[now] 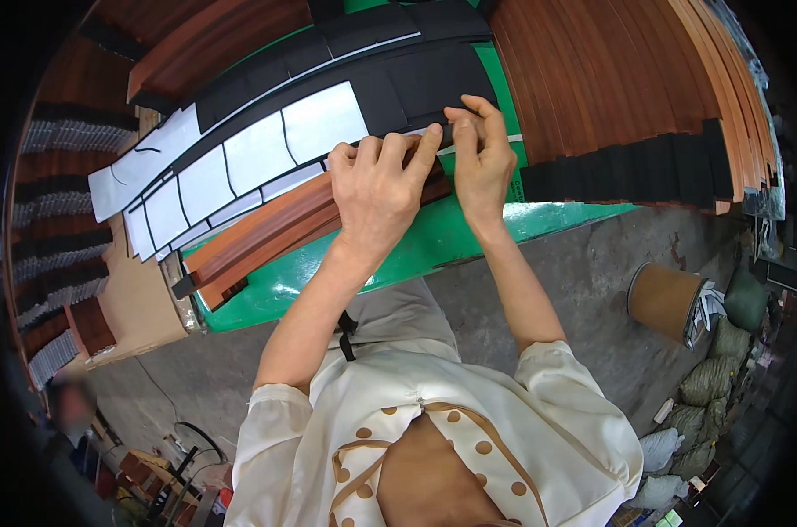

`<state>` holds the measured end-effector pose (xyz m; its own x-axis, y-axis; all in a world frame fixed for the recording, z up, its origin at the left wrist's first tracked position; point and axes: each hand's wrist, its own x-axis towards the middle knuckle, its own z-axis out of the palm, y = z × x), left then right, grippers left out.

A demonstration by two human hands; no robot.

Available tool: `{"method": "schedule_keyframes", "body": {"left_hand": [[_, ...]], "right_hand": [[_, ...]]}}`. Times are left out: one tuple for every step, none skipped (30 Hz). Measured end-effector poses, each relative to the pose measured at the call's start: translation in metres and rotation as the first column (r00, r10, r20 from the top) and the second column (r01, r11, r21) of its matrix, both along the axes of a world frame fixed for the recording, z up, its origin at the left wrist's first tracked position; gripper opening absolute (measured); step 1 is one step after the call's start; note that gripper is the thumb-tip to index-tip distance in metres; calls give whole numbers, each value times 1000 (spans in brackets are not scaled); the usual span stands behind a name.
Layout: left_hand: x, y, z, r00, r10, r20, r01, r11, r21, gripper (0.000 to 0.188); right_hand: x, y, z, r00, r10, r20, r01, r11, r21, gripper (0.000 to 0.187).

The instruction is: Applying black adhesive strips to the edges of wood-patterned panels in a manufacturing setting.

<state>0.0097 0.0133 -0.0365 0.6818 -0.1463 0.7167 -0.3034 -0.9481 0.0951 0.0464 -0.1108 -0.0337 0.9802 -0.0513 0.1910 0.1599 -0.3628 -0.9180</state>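
Reddish-brown wood-grain boards (271, 230) lie in a narrow stack along the near side of the green tabletop (280, 299). My left hand (376, 184) rests over their right end, its fingers curled round the far edge of a board. Close beside it, my right hand (485, 171) has its fingertips bent together at the board's dark end; whatever is between them is too small to make out. Just beyond both hands are overlapping black sheets (434, 83) and a row of white backing sheets with black edges (258, 149).
Brown boards with black ends (609, 79) fill the right side. More stacked boards (60, 206) stand on the left, beside a brown cardboard sheet (139, 294). A round brown drum (662, 303) with white scraps and several filled sacks (710, 378) are on the grey floor at right.
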Motion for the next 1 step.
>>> {"method": "schedule_keyframes", "body": {"left_hand": [[-2,-2,2,1000,-16,-15,16,999,-32,31]], "right_hand": [[2,0,2,996,-19,-82,20,1000,10,42]]}}
